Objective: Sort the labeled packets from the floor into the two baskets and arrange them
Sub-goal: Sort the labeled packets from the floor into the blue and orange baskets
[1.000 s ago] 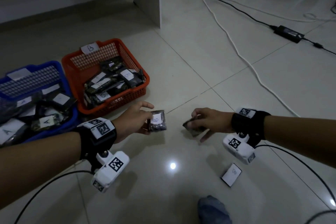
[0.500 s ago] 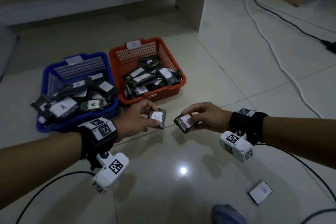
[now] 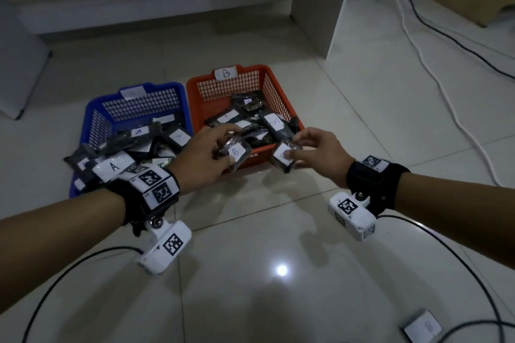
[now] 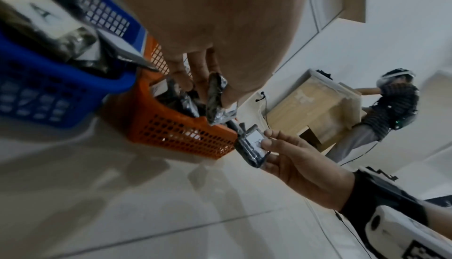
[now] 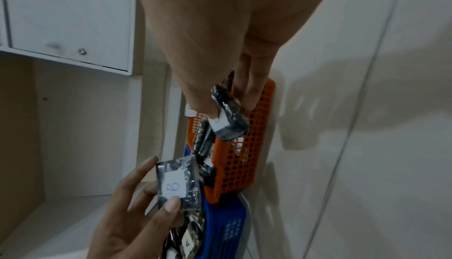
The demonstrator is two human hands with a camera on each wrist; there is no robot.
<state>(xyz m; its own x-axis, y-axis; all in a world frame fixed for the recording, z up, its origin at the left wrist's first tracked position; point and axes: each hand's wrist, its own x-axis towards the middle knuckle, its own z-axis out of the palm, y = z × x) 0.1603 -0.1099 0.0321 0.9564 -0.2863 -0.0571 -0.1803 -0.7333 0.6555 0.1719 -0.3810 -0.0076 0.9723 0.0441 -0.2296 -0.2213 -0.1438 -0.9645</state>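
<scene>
Trouble could come if the left hand [image 3: 204, 157] or right hand [image 3: 320, 156] lets go too soon, because each packet hangs right at the near rim of the orange basket [image 3: 274, 92] and could fall back on the floor. The left fingers pinch a dark shiny packet [image 3: 235, 154] with a white "B" label, and the right fingers pinch another labeled packet [image 3: 284, 159] just at its 3 o'clock. One more packet [image 3: 422, 327] lies on the floor at 5 o'clock, and the blue basket [image 3: 89, 117] at 9 o'clock holds "A" packets.

both hands [image 3: 204, 154] carried packets [image 3: 235, 154] up to orange basket [image 3: 280, 97].
</scene>
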